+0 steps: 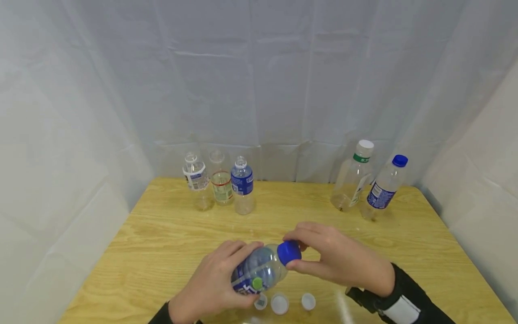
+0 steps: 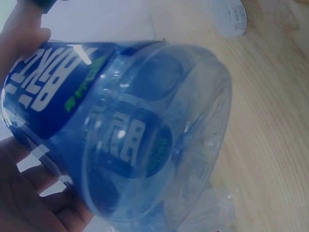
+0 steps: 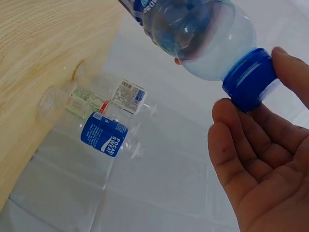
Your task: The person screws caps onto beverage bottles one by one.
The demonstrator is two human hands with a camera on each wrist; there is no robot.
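Observation:
A clear plastic bottle with a blue label (image 2: 53, 82) lies tilted in my left hand (image 1: 220, 274), whose fingers and thumb wrap round its body. Its blue cap (image 1: 289, 252) points to the right. With thumb and fingertips, my right hand (image 1: 336, 254) pinches this cap; the right wrist view shows the cap (image 3: 248, 79) on the bottle's neck. In the left wrist view the bottle's base faces the camera. A small green disc (image 1: 257, 283) shows against the bottle's near side. Just below the hands lie three white caps (image 1: 279, 303) on the wooden table (image 1: 162, 252).
At the back left stand three uncapped bottles, one with a blue label (image 1: 242, 184). Two capped bottles are at the back right: one has a white cap (image 1: 366, 145), the other a blue cap (image 1: 399, 160). White sheeting (image 1: 275, 90) hangs behind and beside the table.

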